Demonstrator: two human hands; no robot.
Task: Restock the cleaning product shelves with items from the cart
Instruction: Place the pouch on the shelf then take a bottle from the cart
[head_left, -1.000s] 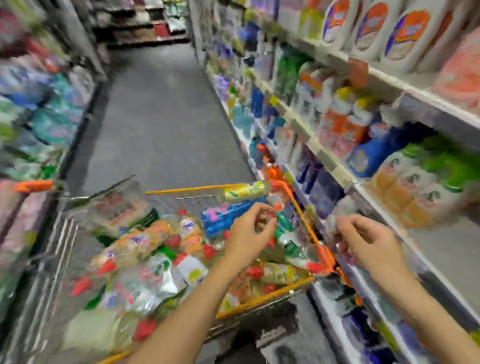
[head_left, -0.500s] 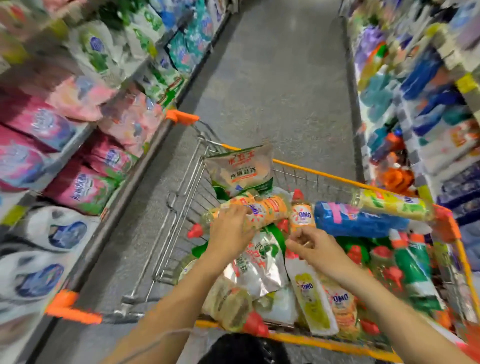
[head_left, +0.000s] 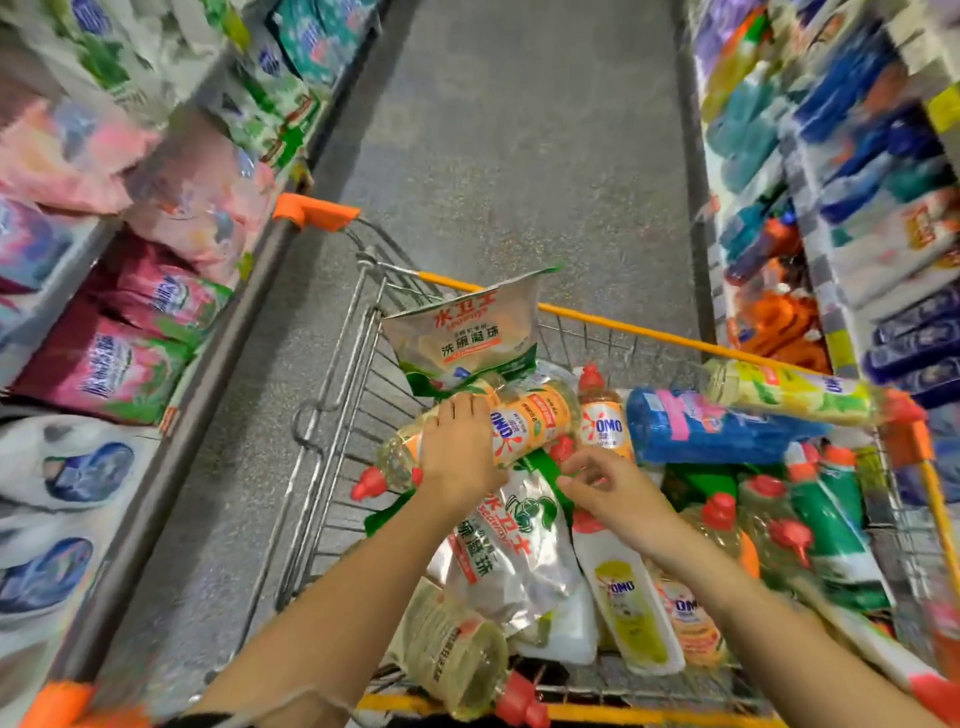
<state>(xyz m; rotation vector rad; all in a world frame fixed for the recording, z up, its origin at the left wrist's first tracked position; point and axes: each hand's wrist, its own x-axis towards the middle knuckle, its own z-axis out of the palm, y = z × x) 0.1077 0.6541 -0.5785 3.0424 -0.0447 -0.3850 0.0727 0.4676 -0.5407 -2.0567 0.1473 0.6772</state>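
Toward the far left corner of the cart (head_left: 623, 323), the left hand (head_left: 457, 452) grips an orange-label bottle (head_left: 530, 423). Its palm lies across the barrel and its fingers curl over the far side. This bottle lies on its side on top of the heap of goods, with its red cap (head_left: 369, 483) pointing at the cart's left wall.

The right hand (head_left: 613, 493) hovers just beside it, nearer the middle of the cart, with fingers loosely bent and thumb apart. Whether it touches the silver pouch (head_left: 514, 561) below cannot be told. An upright pouch (head_left: 467, 332) of the same make leans in the far left corner, just behind the gripped bottle.

A blue pack (head_left: 717, 428) lies toward the far edge on the right. A yellow-green bottle (head_left: 789, 392) rests across the rim by the far right corner. Near the cart's middle a white bottle (head_left: 631, 608) lies cap away from the viewer. A clear bottle (head_left: 457, 654) lies at the near edge.

Pink and white bags fill the left shelves (head_left: 130, 364). Blurred blue, teal and orange containers fill the right shelves (head_left: 857, 156). Grey floor (head_left: 519, 130) runs between them.
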